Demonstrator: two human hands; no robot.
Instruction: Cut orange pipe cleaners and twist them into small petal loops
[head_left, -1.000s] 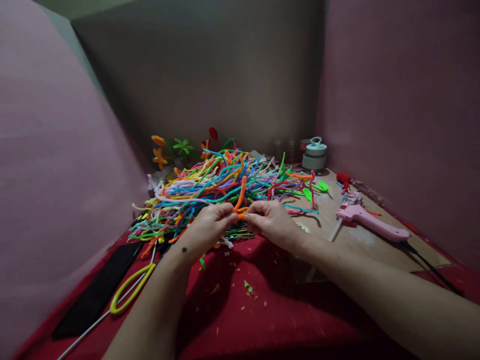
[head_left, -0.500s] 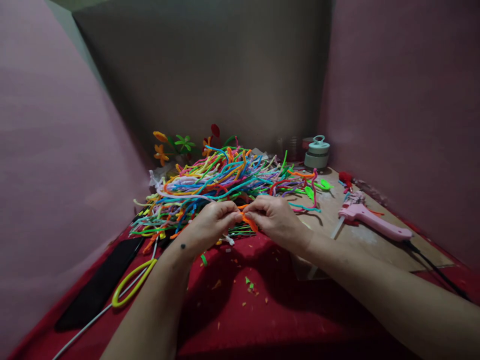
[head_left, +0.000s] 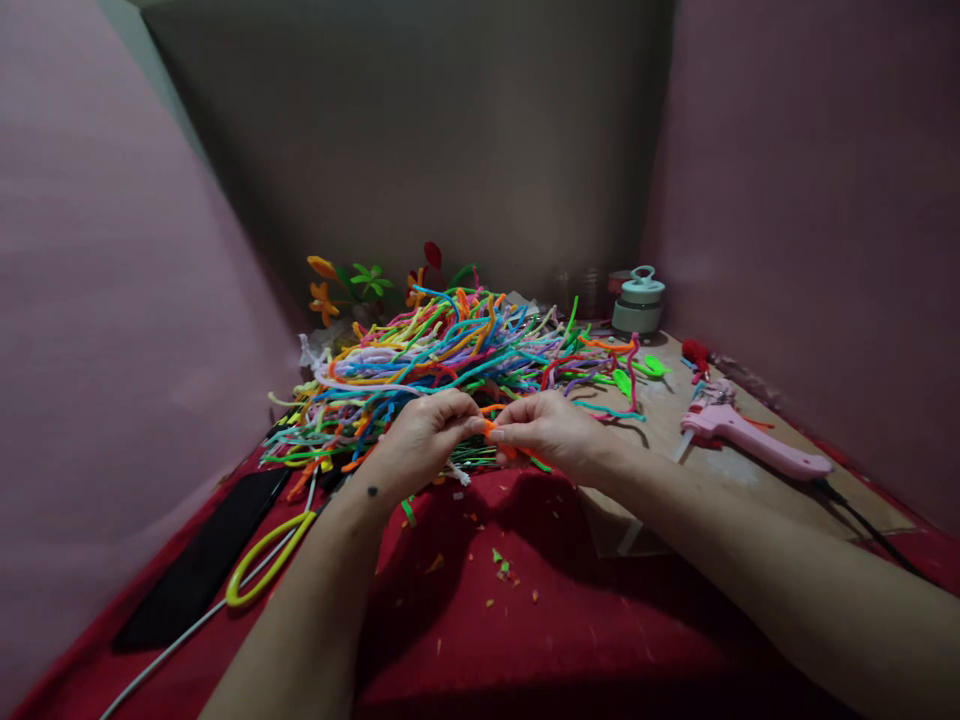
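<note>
Pink glue gun point(head_left: 761, 443) on a brown board point(head_left: 666, 402), teal jar point(head_left: 639, 308) beyond, black slab point(head_left: 201, 560), perhaps a phone.

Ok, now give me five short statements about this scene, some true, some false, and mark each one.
1. The left hand and right hand pinch an orange fuzzy stem. True.
2. The pink plastic glue gun lies left of the hands. False: the glue gun rests to their right, on the flat brown board.
3. Small green and orange scraps lie on the dark red cloth. True.
4. The pale teal round jar lies on its side. False: the jar stands upright.
5. The pile of fuzzy stems beyond the hands is many-coloured. True.
</note>
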